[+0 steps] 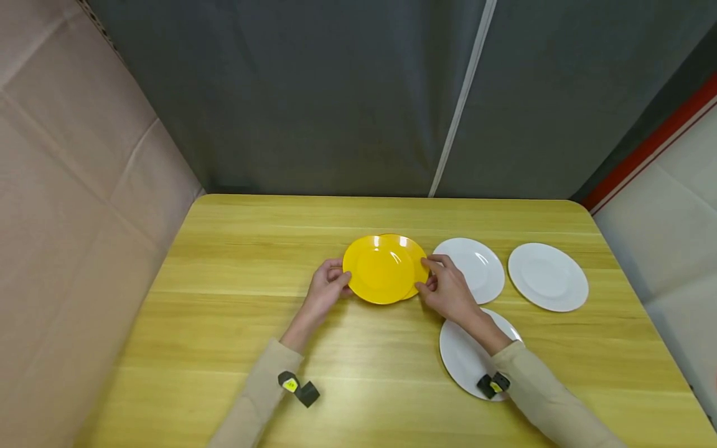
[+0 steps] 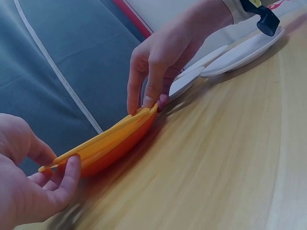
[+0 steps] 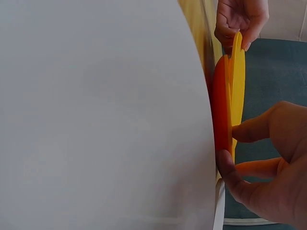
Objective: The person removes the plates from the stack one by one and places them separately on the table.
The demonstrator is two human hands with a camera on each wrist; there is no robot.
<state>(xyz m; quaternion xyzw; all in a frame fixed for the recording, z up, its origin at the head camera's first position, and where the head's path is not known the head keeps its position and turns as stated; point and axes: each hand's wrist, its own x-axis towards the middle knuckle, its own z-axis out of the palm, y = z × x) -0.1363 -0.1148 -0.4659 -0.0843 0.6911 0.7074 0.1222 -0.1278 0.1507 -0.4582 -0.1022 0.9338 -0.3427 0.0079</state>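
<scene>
Head view showed my left hand (image 1: 327, 285) pinching the left rim of a glossy, round, yellow plate (image 1: 376, 270), fingers curled at its edge. My right hand (image 1: 448, 292) grasped the right rim of a second glossy, round, yellow plate (image 1: 412, 246), which lay beneath the first and jutted out to the right. I had the overlapping pair between my hands, over the middle of the counter, a smooth wood-grain surface (image 1: 224, 336); I could not tell whether the lower one touched it. Just beside my right hand lay a round white plate (image 1: 472, 267), with another white round plate (image 1: 548, 277) farther right. A third round, white plate (image 1: 465, 358) sat under my right wrist. Beyond the counter hung a dark grey fabric curtain (image 1: 313, 93) with a pale strip (image 1: 465, 93).
</scene>
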